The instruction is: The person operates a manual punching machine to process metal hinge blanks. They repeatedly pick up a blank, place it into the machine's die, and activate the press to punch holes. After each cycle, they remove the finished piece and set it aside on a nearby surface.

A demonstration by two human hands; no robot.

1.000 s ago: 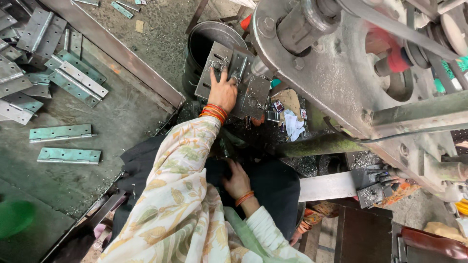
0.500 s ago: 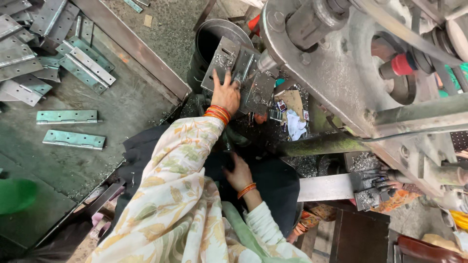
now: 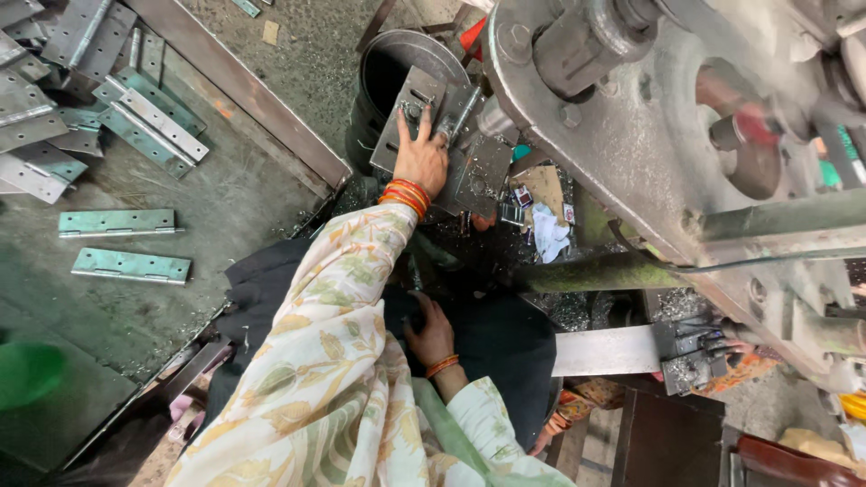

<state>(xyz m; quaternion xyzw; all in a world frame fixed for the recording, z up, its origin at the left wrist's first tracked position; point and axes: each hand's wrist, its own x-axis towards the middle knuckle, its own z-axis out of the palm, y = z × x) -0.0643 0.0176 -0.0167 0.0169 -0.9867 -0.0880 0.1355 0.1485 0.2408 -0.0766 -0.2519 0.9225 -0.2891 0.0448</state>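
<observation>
Left hand point(image 3: 422, 160) lies flat, fingers spread, on a grey slotted steel hinge plate point(image 3: 408, 115) at the press bed's front edge. Right hand point(image 3: 431, 335) rests loosely closed in lap, holding nothing afaict. Plate looks seated, not yet pressed imo.

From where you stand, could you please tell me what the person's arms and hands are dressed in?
Both arms wear loose cream sleeves printed with green and yellow leaves. The left hand and right hand are bare, with no gloves. Each wrist carries red and orange bangles.
</observation>
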